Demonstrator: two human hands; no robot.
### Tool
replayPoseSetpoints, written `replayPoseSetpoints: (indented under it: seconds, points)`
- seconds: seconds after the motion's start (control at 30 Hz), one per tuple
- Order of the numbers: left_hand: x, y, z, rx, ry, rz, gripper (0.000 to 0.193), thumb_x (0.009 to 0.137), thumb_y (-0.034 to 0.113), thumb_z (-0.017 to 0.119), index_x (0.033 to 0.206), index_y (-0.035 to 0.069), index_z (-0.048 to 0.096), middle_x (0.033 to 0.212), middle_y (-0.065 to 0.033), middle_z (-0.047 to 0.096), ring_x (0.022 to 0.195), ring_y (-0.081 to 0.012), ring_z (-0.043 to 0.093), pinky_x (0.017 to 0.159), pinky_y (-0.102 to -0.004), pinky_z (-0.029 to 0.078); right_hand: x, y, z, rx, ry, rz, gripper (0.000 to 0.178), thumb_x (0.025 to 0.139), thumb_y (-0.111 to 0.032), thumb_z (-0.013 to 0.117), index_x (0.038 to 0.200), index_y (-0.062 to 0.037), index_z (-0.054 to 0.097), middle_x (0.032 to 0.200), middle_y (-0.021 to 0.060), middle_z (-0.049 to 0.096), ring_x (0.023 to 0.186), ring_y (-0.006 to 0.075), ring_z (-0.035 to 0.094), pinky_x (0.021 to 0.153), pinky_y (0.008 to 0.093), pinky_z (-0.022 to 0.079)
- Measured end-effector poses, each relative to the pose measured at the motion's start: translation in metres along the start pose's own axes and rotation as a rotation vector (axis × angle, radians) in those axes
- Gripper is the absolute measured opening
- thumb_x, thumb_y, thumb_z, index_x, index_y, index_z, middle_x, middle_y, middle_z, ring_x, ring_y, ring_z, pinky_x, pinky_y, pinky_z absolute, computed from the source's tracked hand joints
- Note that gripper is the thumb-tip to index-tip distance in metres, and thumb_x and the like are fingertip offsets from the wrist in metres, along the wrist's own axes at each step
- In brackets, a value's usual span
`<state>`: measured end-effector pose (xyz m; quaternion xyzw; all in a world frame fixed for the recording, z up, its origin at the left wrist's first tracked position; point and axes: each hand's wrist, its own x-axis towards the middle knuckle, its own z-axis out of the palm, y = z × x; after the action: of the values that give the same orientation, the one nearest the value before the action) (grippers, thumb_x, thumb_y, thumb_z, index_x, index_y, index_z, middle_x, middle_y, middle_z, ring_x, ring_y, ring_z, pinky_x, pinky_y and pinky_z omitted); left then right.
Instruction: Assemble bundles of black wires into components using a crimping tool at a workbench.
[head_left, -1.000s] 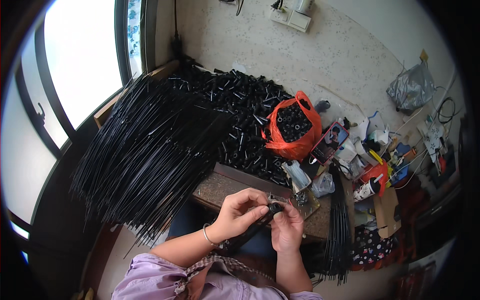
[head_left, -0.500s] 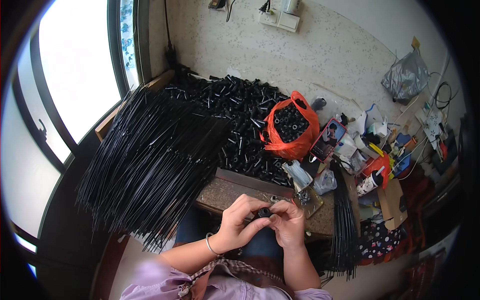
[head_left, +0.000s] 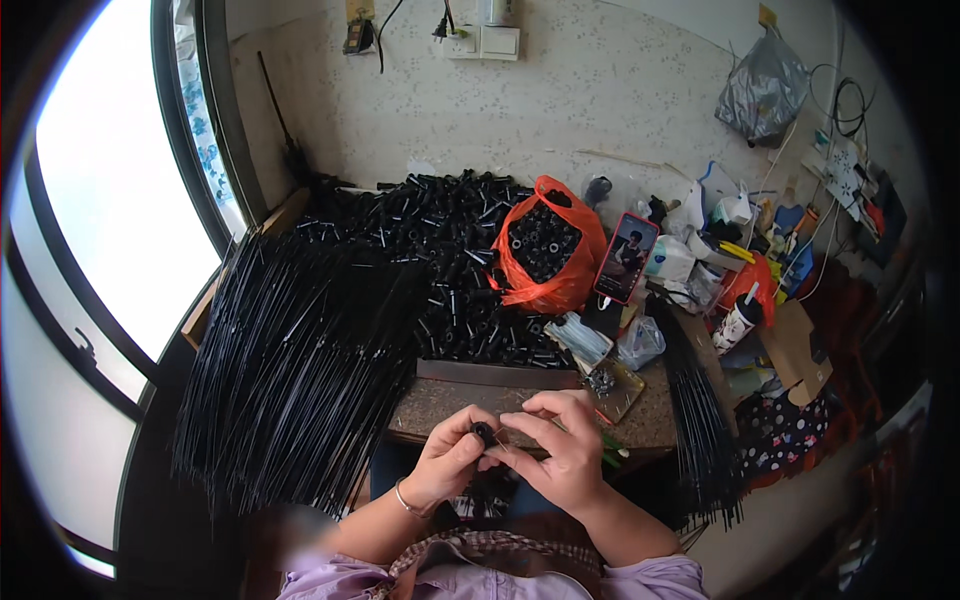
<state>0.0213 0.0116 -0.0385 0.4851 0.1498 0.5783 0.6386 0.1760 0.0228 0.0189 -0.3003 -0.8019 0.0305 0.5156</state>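
Observation:
My left hand [head_left: 447,462], with a bangle at the wrist, grips a small round black plastic part [head_left: 484,434] between thumb and fingers; a ring-shaped end faces up. Close at its right side, my right hand [head_left: 562,452] has thumb and index fingertips curled toward the part. A thin reddish line shows by those fingertips, too fine to make out. Both hands are over my lap, just in front of the table edge. Beyond them a heap of black plastic tubular parts [head_left: 470,318] covers the tabletop [head_left: 440,405], behind a low dark strip [head_left: 497,374].
A big bundle of long thin black rods [head_left: 300,360] overhangs the table at left; a smaller rod bundle [head_left: 692,400] hangs at right. An orange plastic bag [head_left: 560,290] holds more black parts. Beside it stand a phone [head_left: 627,258], a patterned cup [head_left: 735,325] and a cardboard box [head_left: 797,350].
My right hand has drawn back and right from the part and turned, its fingers lifting. My left hand still holds the black part. The whole view has shifted as the head moved.

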Motion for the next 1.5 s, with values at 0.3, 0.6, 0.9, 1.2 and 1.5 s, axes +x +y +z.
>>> replayPoseSetpoints:
  seconds: [0.3,0.6,0.9,1.2,1.5]
  points:
    - [0.02,0.006,0.022,0.706,0.138,0.349,0.047,0.087,0.047,0.046,0.088,-0.001,0.048,0.068,-0.0045,0.051,0.053,-0.0071,0.042,0.047,-0.0202,0.032,-0.007,0.0,-0.011,0.15,-0.081,0.133,0.016,0.066,-0.002,0.066,0.081,-0.0017,0.061,0.073,0.0075,0.054,0.063,0.0225,0.051,0.054,0.0318,0.039]
    - [0.019,0.027,-0.01,0.379,0.017,0.056,0.027,0.076,0.023,0.066,0.068,-0.001,0.057,0.06,-0.0043,0.055,0.051,-0.0077,0.046,0.048,-0.0211,0.035,-0.15,0.1,-0.015,-0.801,-0.578,0.49,0.047,0.072,-0.009,0.064,0.118,-0.0112,0.051,0.117,0.0181,0.042,0.109,0.0346,0.04,0.087,0.0437,0.038]
    - [0.036,0.031,-0.004,0.493,0.131,0.122,0.072,0.088,0.057,0.026,0.103,-0.006,0.057,0.053,0.0019,0.044,0.042,-0.0036,0.032,0.042,-0.0184,0.024,-0.122,0.069,-0.009,0.488,-0.358,0.794,0.028,0.066,-0.006,0.065,0.093,-0.0059,0.058,0.106,0.0121,0.046,0.096,0.0302,0.047,0.08,0.0383,0.041]
    - [0.029,0.035,-0.013,0.485,0.371,0.194,0.048,0.093,0.035,0.034,0.104,-0.005,0.059,0.059,0.0012,0.048,0.045,-0.0031,0.035,0.046,-0.0171,0.027,-0.025,0.001,-0.048,-0.31,-0.315,-0.03,0.02,0.054,-0.015,0.073,0.068,-0.0058,0.062,0.096,0.0047,0.056,0.096,0.0322,0.046,0.084,0.041,0.035]
    - [0.029,0.051,0.003,0.367,0.217,0.205,0.05,0.086,0.039,0.044,0.103,-0.006,0.06,0.056,0.0023,0.047,0.05,-0.0034,0.038,0.047,-0.0188,0.028,-0.089,0.029,-0.01,2.04,-0.651,1.164,0.042,0.084,-0.028,0.057,0.108,0.005,0.049,0.078,0.0189,0.061,0.066,0.0216,0.061,0.058,0.0291,0.05]
